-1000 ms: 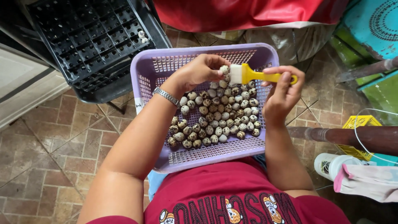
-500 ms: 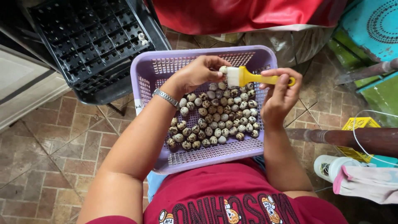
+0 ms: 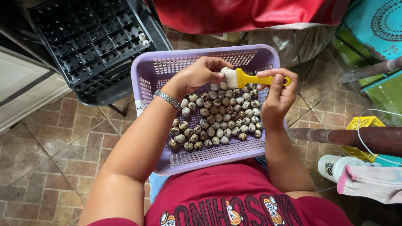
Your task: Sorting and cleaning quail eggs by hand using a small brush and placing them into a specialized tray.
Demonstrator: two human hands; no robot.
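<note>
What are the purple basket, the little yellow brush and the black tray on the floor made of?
The purple basket looks like moulded plastic: matte, with slotted walls and floor. The yellow brush, held by the right hand, seems to be glossy plastic with pale bristles, possibly synthetic. The black tray appears to be rigid plastic, a grid of square cells with a dull sheen.

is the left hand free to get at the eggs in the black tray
Probably not right now. The left hand is closed around something small at the brush over the basket. The path to the black tray and its two eggs looks open, but the fingers are occupied.
</note>
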